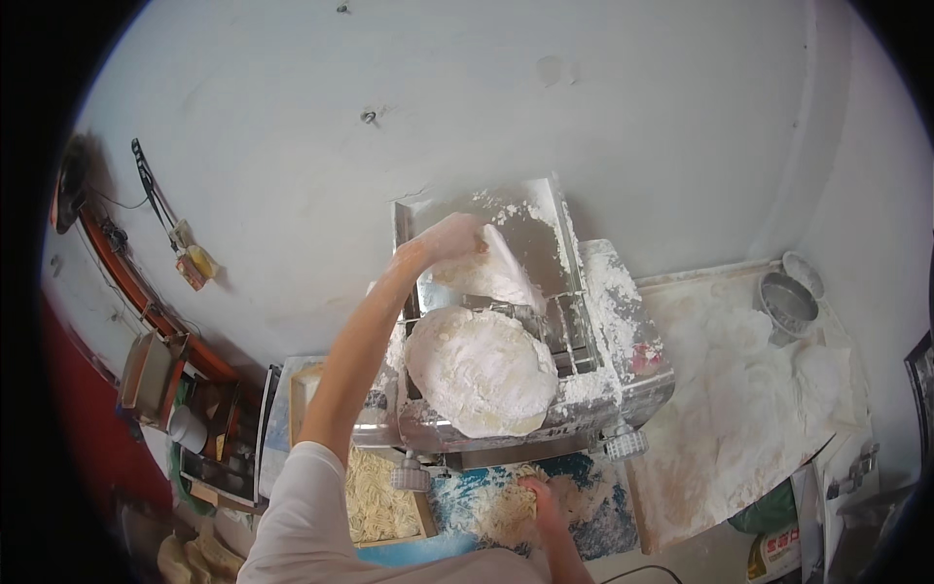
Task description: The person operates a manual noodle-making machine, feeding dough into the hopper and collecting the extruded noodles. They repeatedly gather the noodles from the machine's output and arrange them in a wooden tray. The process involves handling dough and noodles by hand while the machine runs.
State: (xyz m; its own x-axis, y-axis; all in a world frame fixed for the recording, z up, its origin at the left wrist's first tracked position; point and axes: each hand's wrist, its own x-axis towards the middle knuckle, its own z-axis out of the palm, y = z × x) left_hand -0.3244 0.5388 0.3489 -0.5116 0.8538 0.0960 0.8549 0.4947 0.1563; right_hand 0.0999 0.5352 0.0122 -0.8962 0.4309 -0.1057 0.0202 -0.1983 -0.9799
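My left hand (pixel 454 235) reaches over the top of a flour-covered metal dough-rolling machine (pixel 438 432). Its fingers grip the edge of a floured dough sheet (pixel 503 266), which slopes down toward the rollers. In front of that sheet, a thick, rounded fold of dough (pixel 478 372) lies over the front of the machine. Below, my right hand (pixel 543 502), slightly blurred, closes on a bunch of fresh noodles (pixel 507 511) over a floured blue surface (pixel 460 485). Part of its grip is hidden.
A wooden tray (pixel 427 517) of noodles sits left of my right hand. White adjustment knobs (pixel 410 478) project from the machine's front. To the right, a floured wooden board (pixel 700 467) bears flour heaps and a metal pot (pixel 788 303). A wall rises behind; shelving (pixel 219 467) stands left.
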